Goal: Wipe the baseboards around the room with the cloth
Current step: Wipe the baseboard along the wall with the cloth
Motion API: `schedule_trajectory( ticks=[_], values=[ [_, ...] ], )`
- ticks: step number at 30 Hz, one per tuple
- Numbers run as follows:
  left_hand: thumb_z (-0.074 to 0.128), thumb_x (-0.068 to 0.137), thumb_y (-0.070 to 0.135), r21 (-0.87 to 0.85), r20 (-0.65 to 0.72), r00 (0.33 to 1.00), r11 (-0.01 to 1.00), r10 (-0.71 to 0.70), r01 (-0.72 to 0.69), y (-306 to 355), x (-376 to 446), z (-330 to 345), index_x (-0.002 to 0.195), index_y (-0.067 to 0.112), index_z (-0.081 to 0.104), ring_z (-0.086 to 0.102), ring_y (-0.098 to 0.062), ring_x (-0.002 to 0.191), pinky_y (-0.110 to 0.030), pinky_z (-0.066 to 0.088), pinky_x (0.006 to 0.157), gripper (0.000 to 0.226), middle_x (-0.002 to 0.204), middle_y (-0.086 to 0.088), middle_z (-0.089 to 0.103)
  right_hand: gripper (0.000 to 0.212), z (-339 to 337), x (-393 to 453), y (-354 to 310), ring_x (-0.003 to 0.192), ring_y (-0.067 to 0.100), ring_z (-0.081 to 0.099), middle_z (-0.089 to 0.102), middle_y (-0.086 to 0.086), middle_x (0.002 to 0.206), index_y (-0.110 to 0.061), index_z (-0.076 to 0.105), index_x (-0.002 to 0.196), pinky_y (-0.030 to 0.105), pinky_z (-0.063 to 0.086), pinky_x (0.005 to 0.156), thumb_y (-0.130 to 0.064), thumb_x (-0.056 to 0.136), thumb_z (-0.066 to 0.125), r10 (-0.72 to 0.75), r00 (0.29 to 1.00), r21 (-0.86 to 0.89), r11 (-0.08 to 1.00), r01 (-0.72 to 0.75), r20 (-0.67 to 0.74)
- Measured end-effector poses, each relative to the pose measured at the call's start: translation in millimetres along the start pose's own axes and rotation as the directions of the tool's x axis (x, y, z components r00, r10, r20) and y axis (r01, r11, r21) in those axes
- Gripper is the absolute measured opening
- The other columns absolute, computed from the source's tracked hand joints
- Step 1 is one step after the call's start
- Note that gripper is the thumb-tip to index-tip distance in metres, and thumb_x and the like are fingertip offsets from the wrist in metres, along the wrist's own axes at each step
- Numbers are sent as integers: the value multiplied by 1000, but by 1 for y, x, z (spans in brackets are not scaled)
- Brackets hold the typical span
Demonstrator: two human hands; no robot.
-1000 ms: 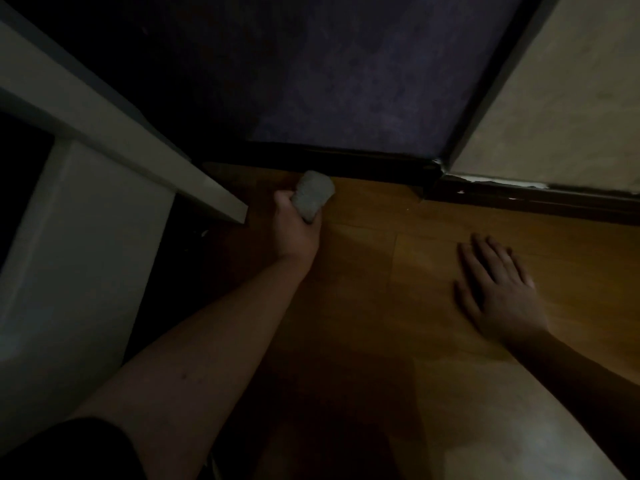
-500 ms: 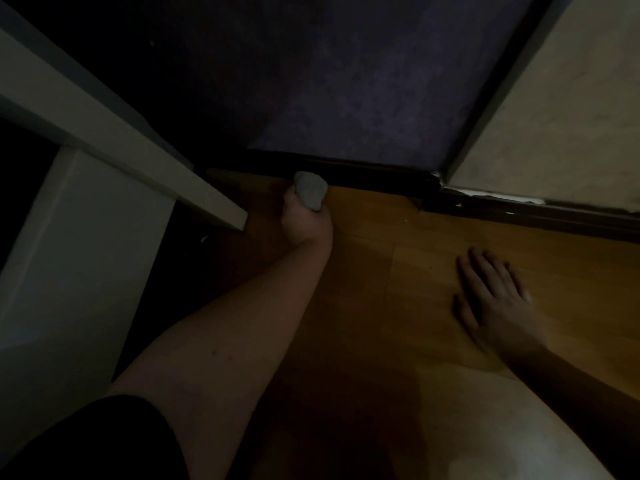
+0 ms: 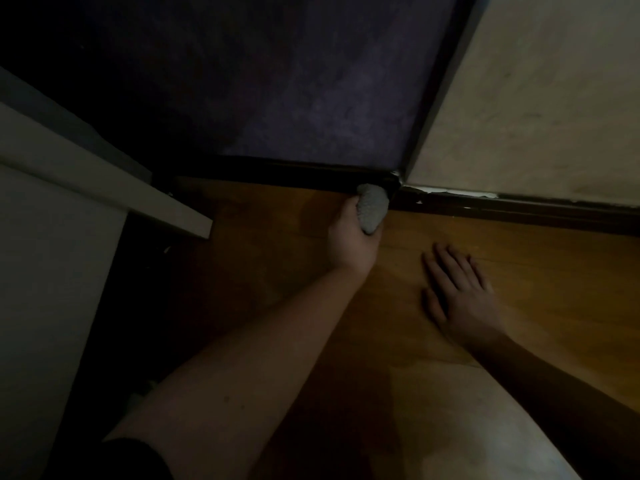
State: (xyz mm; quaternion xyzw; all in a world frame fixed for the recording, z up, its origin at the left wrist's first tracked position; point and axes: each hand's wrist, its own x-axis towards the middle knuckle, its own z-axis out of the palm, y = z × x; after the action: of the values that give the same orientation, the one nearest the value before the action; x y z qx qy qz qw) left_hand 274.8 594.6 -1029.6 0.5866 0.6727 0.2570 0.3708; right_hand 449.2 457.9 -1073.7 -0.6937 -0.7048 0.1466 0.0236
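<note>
While gripping bunched cloth point(image 3: 371, 208) in left hand point(image 3: 351, 239), pressed to baseboard point(image 3: 277, 173) at corner | next baseboard run point(image 3: 519, 209) stretching rightward, beyond right hand point(image 3: 459, 292) | right hand flat, open on floor point(image 3: 554, 271), nearer that run.

Grey cloth point(image 3: 372, 209), seemingly black baseboard point(image 3: 294, 174)

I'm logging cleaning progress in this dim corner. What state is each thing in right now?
cloth: bunched up, pressed against the baseboard at the corner
left hand: grips the cloth
right hand: flat on the floor, fingers spread
baseboard: dark, the cloth touching its right end
right baseboard: not touched, with pale chipped patches along its top edge
floor: wooden, bearing the right hand
</note>
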Motion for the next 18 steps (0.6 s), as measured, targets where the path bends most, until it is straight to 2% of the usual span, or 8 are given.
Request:
schedule_trajectory(
  ticks=[2,4,7,10,15,18],
  values=[
    [79,80,14,-42,-2,1000,999,-14,14,-7,3,-13,130,10,59,61,-19,109,-26,47,93,55,121,-4,66,63,2,0,1,151,20,9,17,4,163,-23,21,155,45,8,122,-53,99,19,4,1000,-10,1000,-3,18],
    [81,79,14,-102,-78,992,990,-103,94,-18,7,-31,130,8,58,58,-13,105,-17,41,85,57,117,-1,63,64,2,0,2,151,18,6,13,3,163,-24,18,156,44,6,122,-54,99,19,13,999,-18,1000,-12,30],
    [81,79,17,-128,-252,948,978,-193,165,-44,17,-64,135,8,54,60,-21,112,-22,43,90,63,126,-8,64,64,0,0,3,151,19,7,14,3,163,-23,20,156,47,9,122,-53,99,18,12,999,-15,1000,-11,38],
    [78,80,8,-170,-371,897,967,-240,188,-65,35,-100,137,4,50,57,-19,116,-12,35,89,63,131,-12,60,64,0,-1,2,151,19,8,14,3,163,-22,20,156,47,11,122,-53,100,16,9,999,-12,1000,-8,37],
    [76,81,3,-335,-446,829,922,-336,194,-74,68,-129,135,3,49,57,-20,115,-11,39,88,61,129,-10,59,64,0,0,1,151,19,7,14,3,163,-22,22,155,46,9,122,-54,100,17,17,999,-14,1000,-17,32],
    [75,82,6,-409,-466,799,893,-380,186,-56,78,-119,139,10,48,56,-18,117,-19,42,97,64,133,-8,58,64,0,0,-1,151,18,6,14,3,163,-22,22,155,45,8,122,-53,100,18,14,999,-17,1000,-13,32]
  ],
)
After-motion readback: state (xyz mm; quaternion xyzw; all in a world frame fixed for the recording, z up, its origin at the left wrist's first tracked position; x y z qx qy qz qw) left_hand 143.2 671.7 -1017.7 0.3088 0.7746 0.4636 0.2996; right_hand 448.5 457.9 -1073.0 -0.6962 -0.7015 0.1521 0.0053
